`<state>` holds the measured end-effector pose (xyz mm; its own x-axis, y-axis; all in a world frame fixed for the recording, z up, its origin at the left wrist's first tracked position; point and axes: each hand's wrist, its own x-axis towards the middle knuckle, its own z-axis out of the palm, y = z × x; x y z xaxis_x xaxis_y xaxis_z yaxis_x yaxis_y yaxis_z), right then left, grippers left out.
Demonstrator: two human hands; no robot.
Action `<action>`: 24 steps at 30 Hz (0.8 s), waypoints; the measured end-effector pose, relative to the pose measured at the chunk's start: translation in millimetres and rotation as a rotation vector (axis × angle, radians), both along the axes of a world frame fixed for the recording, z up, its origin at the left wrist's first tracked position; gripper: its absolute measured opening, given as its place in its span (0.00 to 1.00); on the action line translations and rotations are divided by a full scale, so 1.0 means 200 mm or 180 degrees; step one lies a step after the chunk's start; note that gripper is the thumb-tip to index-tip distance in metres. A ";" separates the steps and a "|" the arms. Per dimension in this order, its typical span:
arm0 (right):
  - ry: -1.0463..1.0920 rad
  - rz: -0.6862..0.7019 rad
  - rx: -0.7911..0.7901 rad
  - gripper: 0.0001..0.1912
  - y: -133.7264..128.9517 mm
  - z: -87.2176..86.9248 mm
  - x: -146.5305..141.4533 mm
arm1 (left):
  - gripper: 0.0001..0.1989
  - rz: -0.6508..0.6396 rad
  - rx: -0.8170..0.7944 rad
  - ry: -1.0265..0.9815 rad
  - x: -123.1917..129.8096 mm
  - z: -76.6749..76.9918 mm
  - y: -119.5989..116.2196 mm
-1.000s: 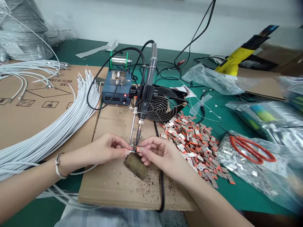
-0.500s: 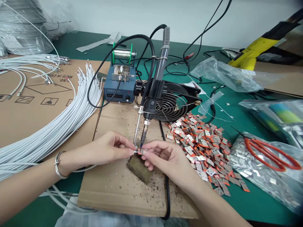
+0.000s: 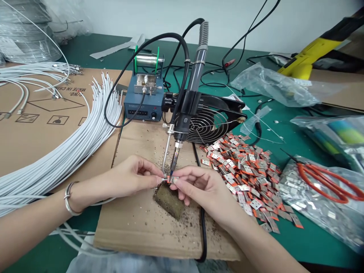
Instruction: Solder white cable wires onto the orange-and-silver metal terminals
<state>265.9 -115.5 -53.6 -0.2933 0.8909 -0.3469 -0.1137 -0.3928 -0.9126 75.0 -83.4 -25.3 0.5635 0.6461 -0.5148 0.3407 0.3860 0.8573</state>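
My left hand [image 3: 142, 174] is closed, thumb and forefinger pinching the end of a white cable. Facing it, my right hand [image 3: 199, 185] pinches a small metal USB connector [image 3: 175, 179] with an orange-red end. The cable end meets the connector's orange end. Right above this joint is the tip of a clamped soldering iron [image 3: 176, 149]; whether it touches, I cannot tell. A thin metal solder feed tube [image 3: 167, 149] comes down beside the iron. Under my fingers lies a brownish sponge block [image 3: 169, 203].
To the right spreads a heap of USB connectors [image 3: 244, 170], beside a plastic bag with orange-handled scissors [image 3: 324, 182] on it. A fan [image 3: 207, 123] and a blue solder station [image 3: 143, 106] stand behind. White cables [image 3: 85, 140] lie bundled at left. A black cord [image 3: 203, 235] crosses the cardboard [image 3: 136, 231].
The view has shifted slightly. More of the connector shows between my fingers, and the iron's tip appears a little higher against it. Both hands keep their pinch.
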 end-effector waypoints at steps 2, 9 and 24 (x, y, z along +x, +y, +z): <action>-0.0016 0.0019 0.0017 0.13 0.00 0.00 0.01 | 0.07 0.0026 -0.0034 -0.0066 0.00 0.00 0.00; 0.0159 0.0079 0.0252 0.09 0.01 -0.01 0.02 | 0.06 0.0066 -0.0211 -0.0227 0.00 -0.01 0.00; 0.0099 0.0053 0.0411 0.06 0.00 0.00 0.01 | 0.07 0.0081 -0.0217 -0.0111 -0.01 -0.02 0.00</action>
